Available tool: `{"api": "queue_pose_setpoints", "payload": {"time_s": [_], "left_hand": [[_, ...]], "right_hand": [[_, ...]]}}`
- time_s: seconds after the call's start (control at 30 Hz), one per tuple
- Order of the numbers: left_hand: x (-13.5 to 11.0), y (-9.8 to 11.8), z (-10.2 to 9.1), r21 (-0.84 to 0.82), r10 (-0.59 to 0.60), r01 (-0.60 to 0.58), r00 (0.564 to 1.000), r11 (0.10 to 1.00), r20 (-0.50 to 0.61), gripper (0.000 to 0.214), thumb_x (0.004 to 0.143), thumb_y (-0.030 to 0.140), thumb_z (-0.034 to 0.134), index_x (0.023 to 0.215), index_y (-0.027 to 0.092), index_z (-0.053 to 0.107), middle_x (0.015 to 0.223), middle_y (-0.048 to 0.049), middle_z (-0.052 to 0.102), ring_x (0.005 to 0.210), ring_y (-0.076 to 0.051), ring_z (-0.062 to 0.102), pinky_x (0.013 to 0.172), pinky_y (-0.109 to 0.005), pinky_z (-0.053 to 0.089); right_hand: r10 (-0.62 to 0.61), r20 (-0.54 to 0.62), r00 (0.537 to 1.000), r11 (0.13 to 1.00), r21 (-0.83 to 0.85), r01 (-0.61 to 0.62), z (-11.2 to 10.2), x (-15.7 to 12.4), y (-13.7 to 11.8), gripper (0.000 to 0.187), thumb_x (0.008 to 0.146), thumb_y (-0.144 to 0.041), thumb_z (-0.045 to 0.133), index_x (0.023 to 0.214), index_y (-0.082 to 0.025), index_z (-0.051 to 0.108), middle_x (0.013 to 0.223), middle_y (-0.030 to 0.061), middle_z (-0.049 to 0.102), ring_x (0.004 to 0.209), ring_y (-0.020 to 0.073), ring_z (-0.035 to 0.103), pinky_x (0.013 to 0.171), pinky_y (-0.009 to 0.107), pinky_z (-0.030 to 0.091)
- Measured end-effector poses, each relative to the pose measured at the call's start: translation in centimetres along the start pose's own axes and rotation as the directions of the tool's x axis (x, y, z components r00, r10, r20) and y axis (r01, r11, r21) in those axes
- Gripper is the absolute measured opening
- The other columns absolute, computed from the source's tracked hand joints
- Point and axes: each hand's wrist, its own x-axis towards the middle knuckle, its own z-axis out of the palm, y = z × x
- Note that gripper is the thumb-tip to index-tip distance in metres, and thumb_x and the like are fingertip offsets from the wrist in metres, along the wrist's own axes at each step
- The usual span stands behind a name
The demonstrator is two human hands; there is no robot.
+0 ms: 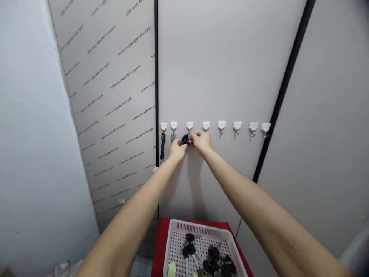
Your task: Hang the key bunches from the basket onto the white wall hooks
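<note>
Where lettering shows, on the patterned panel (pixel 115 115): slanting dark rows read "LOG chem ASA PET", some rows inverted; the smaller letters following are uncertain.
Arms (pixel 239 182): both stretched forward, converging from the lower corners.
Left hand (pixel 177 150): thumb and fingers closed on a dark key (pixel 185 139).
Right hand (pixel 202 141): fingertips pinching the key's metal side.
Dark key: between both hands, just beneath the third white hook (pixel 189 125) from the left; whether it hangs there cannot be told.
White basket (pixel 201 227): perforated, below, holding other keys (pixel 189 249).
</note>
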Motion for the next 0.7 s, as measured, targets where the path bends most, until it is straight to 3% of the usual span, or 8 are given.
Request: {"api": "queue_pose_setpoints", "payload": {"time_s": [0.2, 0.3, 0.37, 0.47, 0.6, 0.7], "left_hand": [[-3.5, -2.6, -0.4, 0.068, -0.013, 0.013, 1.0, 0.998, -0.004, 0.034, 0.061, 0.018, 0.048, 0.095, 0.013, 0.044, 0.097, -0.0087, 0.05, 0.077, -0.013, 0.05, 0.065, -0.025, 0.039], [-6.9, -5.5, -0.2, 0.097, -0.015, 0.004, 0.993, 0.995, 0.116, 0.032, 0.063, 0.018, 0.046, 0.094, 0.014, 0.045, 0.096, -0.0072, 0.051, 0.074, -0.011, 0.05, 0.066, -0.024, 0.039], [-9.8, -8.0, 0.1, 0.154, -0.074, 0.036, 0.966, 0.987, 0.247, 0.028, 0.063, 0.017, 0.044, 0.09, 0.013, 0.047, 0.092, -0.0067, 0.053, 0.072, -0.011, 0.05, 0.066, -0.024, 0.039], [-14.4, -11.7, 0.6, 0.311, -0.195, 0.057, 0.881, 0.949, 0.431, 0.025, 0.063, 0.015, 0.043, 0.087, 0.013, 0.049, 0.086, -0.0063, 0.054, 0.07, -0.011, 0.05, 0.068, -0.024, 0.039], [-18.9, -15.1, 0.8, 0.497, -0.202, -0.143, 0.792, 0.856, 0.576, 0.024, 0.061, 0.015, 0.045, 0.085, 0.016, 0.05, 0.088, -0.0051, 0.052, 0.081, -0.014, 0.046, 0.075, -0.026, 0.035], [-20.2, -16.2, 0.5, 0.574, -0.206, -0.247, 0.765, 0.781, 0.61, 0.028, 0.06, 0.015, 0.046, 0.088, 0.017, 0.049, 0.091, -0.0054, 0.049, 0.088, -0.017, 0.043, 0.077, -0.027, 0.032]], "right_hand": [[-0.09, 0.062, 0.994, 0.992, -0.085, 0.095, -1.8, -1.7, 2.6, 0.014, 0.064, -0.019, 0.041, 0.072, -0.013, 0.051, 0.059, 0.0001, 0.054, 0.043, 0.0061, 0.05, 0.041, 0.018, 0.041], [-0.075, 0.201, 0.977, 0.981, -0.161, 0.108, -4.0, -4.8, 6.0, 0.02, 0.066, -0.023, 0.039, 0.08, -0.013, 0.049, 0.067, 0.0015, 0.054, 0.046, 0.0053, 0.049, 0.043, 0.017, 0.04], [0.007, 0.355, 0.935, 0.969, -0.234, 0.081, -5.8, -7.7, 9.0, 0.02, 0.066, -0.023, 0.038, 0.079, -0.012, 0.05, 0.06, 0.0008, 0.053, 0.045, 0.0058, 0.047, 0.044, 0.018, 0.039], [0.121, 0.527, 0.841, 0.934, -0.347, 0.083, -8.6, -12.5, 13.6, 0.015, 0.063, -0.02, 0.042, 0.07, -0.012, 0.053, 0.052, 0.0003, 0.053, 0.045, 0.0077, 0.046, 0.047, 0.02, 0.038], [0.227, 0.683, 0.694, 0.745, -0.581, 0.328, -11.9, -17.0, 17.9, 0.017, 0.061, -0.015, 0.041, 0.07, -0.014, 0.056, 0.067, 0.0044, 0.058, 0.062, 0.0125, 0.05, 0.058, 0.023, 0.037], [0.233, 0.698, 0.677, 0.627, -0.64, 0.444, -13.4, -18.6, 19.0, 0.021, 0.061, -0.016, 0.042, 0.077, -0.015, 0.057, 0.079, 0.0074, 0.058, 0.075, 0.0165, 0.05, 0.067, 0.026, 0.035]]}}
